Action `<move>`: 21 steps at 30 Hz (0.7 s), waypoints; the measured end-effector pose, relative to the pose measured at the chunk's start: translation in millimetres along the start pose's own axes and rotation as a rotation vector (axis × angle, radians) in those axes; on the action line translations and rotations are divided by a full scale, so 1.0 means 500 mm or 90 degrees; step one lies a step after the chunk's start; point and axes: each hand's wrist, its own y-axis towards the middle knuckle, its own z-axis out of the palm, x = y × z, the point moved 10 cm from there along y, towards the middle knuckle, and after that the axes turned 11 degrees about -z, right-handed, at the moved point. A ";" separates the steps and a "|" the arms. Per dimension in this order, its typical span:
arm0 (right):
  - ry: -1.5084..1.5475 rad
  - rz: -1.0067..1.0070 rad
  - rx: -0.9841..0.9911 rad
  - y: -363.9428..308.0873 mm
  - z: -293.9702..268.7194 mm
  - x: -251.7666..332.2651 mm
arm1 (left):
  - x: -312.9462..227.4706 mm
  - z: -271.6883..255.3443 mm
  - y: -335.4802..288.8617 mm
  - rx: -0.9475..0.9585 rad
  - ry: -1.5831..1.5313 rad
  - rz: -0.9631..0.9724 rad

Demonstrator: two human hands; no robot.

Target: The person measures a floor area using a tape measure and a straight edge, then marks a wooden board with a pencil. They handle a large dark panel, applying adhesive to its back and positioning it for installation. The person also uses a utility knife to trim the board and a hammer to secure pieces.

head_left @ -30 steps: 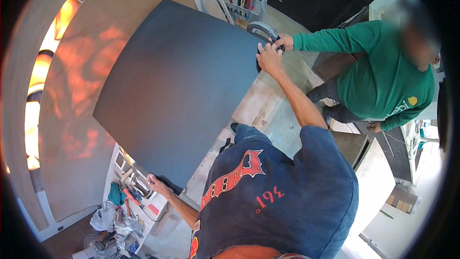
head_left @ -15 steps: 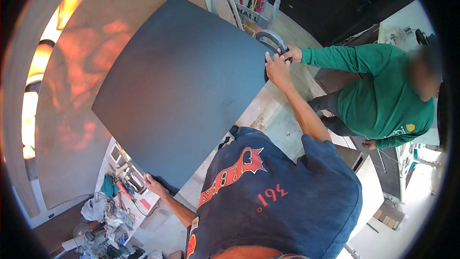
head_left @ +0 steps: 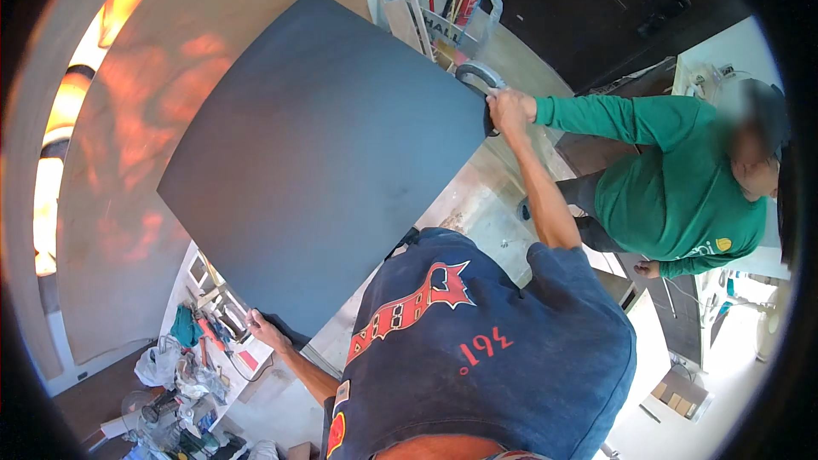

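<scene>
A large dark grey board (head_left: 319,170) fills the middle, tilted across the view. My left hand (head_left: 269,330) is closed on its near-left edge, and part of the fingers is hidden. At the board's right corner my right hand (head_left: 509,111) is closed, with its grip hard to make out. It overlaps the hand of a co-worker in a green long-sleeved top (head_left: 660,170), mostly concealing that hand. A black and grey ring-shaped coil (head_left: 479,77) sticks out beside these hands, behind the board's edge.
A wrapped tool carrier (head_left: 456,21) stands beyond the board. A large brown panel (head_left: 128,162) leans at the left. Tools and plastic bags (head_left: 183,375) crowd a white surface at lower left. A dark door-like panel (head_left: 596,8) is at far right.
My right hand has moved slightly right and closed over the co-worker's hand at the coil. The board and my left hand have shifted slightly left. The co-worker's body has leaned a little.
</scene>
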 end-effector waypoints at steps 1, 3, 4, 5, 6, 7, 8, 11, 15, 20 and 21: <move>0.073 0.009 0.064 0.016 0.015 -0.017 | -0.001 -0.002 0.002 0.007 0.011 0.008; 0.225 -0.002 0.132 0.043 0.028 -0.030 | 0.010 -0.012 0.005 0.000 0.000 -0.004; 0.292 0.053 0.194 0.047 0.046 -0.035 | 0.016 -0.019 0.007 -0.006 -0.006 -0.009; 0.359 0.111 0.255 0.047 0.054 -0.037 | 0.017 -0.020 0.008 -0.003 -0.007 -0.010; 0.426 0.169 0.316 0.042 0.071 -0.039 | 0.018 -0.022 0.010 -0.001 -0.008 -0.011; 0.512 0.093 0.306 0.046 0.079 -0.051 | 0.022 -0.019 0.011 0.005 -0.012 -0.014; 0.593 0.020 0.293 0.030 0.090 -0.103 | 0.024 -0.008 0.011 0.010 -0.007 -0.018; 0.571 -0.040 0.393 0.016 0.111 -0.109 | 0.019 -0.015 0.010 -0.008 0.016 -0.012; 0.496 0.090 0.335 0.000 0.129 -0.181 | 0.001 -0.010 0.001 -0.007 0.049 0.003; 0.511 0.271 0.354 -0.039 0.135 -0.242 | 0.004 -0.007 -0.001 0.000 0.022 -0.017; 0.520 0.286 0.371 -0.055 0.139 -0.268 | 0.006 0.003 0.000 0.009 0.027 -0.015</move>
